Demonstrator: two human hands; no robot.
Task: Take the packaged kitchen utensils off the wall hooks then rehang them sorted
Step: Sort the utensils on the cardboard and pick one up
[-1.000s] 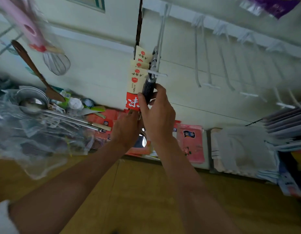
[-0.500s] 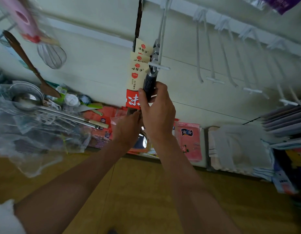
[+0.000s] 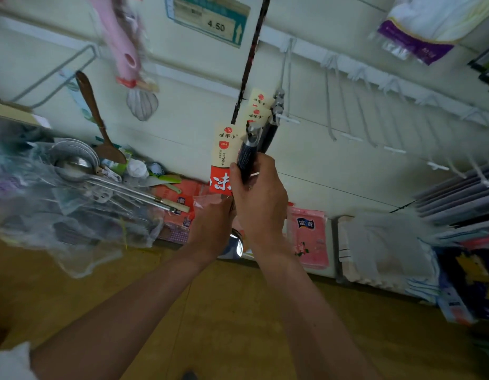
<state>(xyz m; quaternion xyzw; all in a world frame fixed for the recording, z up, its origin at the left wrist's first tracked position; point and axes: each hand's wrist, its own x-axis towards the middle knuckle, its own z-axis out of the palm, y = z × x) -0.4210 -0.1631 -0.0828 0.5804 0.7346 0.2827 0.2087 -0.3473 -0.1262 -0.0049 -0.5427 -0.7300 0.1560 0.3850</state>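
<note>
My right hand [image 3: 258, 198] grips the dark handle of a packaged utensil [image 3: 247, 157] with a cream and red label [image 3: 224, 157]; its top end sits just below and off the white wall hook [image 3: 285, 120]. Two more labelled utensils [image 3: 273, 116] of the same kind hang on that hook. Below, my left hand [image 3: 213, 226] holds the lower part of the same utensil, whose shiny metal end [image 3: 236, 244] shows between my wrists.
Empty white hooks [image 3: 347, 137] run along the wall to the right. A wooden spoon [image 3: 98, 119], a whisk [image 3: 141, 105] and a pink utensil [image 3: 122, 48] hang at the left. A clear bag of metal utensils [image 3: 73, 201] lies lower left. Pink packs [image 3: 309, 237] and cloths [image 3: 385, 248] lie below.
The front utensil has come off the hook tip and sits lower in my hands; two stay on the hook. The view has tilted up, showing a price tag.
</note>
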